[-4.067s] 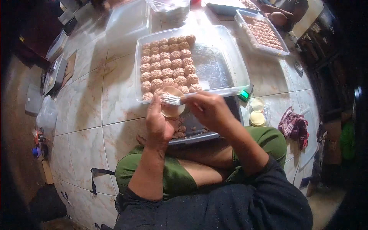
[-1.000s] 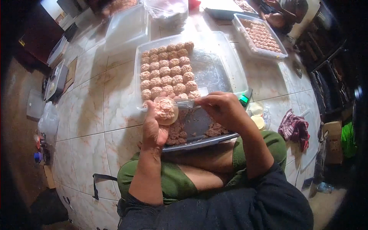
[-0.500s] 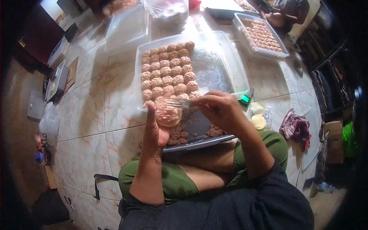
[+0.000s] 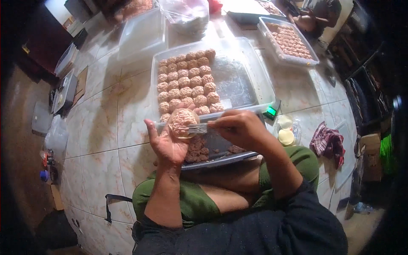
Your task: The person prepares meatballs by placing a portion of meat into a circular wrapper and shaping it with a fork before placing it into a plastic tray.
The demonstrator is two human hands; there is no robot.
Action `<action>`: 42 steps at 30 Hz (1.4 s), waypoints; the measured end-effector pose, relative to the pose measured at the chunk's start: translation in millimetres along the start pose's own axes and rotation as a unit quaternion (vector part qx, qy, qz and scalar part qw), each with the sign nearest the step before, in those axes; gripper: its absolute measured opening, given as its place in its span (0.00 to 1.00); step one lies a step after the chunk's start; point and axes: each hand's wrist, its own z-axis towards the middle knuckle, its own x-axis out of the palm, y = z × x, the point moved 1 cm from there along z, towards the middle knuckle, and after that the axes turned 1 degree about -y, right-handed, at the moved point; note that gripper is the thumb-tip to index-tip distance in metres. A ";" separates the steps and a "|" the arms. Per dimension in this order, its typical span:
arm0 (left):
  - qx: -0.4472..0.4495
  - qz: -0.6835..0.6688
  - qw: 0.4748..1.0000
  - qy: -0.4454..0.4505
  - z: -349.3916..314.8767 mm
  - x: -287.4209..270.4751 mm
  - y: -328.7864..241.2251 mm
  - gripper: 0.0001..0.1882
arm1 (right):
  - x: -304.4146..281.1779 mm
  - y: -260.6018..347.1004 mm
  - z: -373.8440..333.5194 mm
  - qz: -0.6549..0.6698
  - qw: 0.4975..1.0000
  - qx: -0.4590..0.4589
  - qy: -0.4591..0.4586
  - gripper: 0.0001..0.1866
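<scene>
My left hand [image 4: 169, 146] is palm up, thumb out to the side, cradling a round ball [image 4: 183, 120] with a rough, pale pink textured surface. In my right hand [image 4: 244, 127] is a fork [image 4: 198, 128], pinched by its handle, with its tines against the lower right side of the ball. Just beyond, rows of similar balls [image 4: 185, 80] fill the left part of a clear plastic tub [image 4: 267, 80]. Beneath my hands lies a dark tray [image 4: 219, 159] holding crumbly brown filling [image 4: 196, 152], partly hidden by my left hand.
Right of the tub sits a small device with a green lit screen [image 4: 271, 111]. Nearby are pale yellow discs [image 4: 286, 137] on clear plastic and a checked cloth [image 4: 327, 142]. Another ball-filled tub [image 4: 312, 63] stands far right, near a seated person [image 4: 323, 15]. A translucent container [image 4: 142, 36] lies far left.
My left hand has tilted back, its thumb swinging left, so the ball's textured top faces up more. The fork has moved lower, from across the ball's upper part to its lower right side.
</scene>
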 end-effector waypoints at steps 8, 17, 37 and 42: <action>-0.110 0.264 0.952 0.109 -11.0 14.6 -7.1 0.63 | -4.1 -13.0 0.9 0.282 0.920 0.255 0.098 0.15; -0.146 0.388 0.910 0.024 -0.8 2.2 -13.4 0.47 | 12.0 -29.8 -5.1 0.367 0.896 0.244 0.054 0.07; 0.252 0.370 0.887 0.112 -7.5 10.8 1.4 0.53 | 94.6 6.6 -27.9 0.567 0.777 0.264 -0.066 0.15; 0.189 0.398 0.877 0.190 -7.3 4.7 5.4 0.34 | 82.5 5.6 -21.2 0.361 0.929 0.074 0.018 0.18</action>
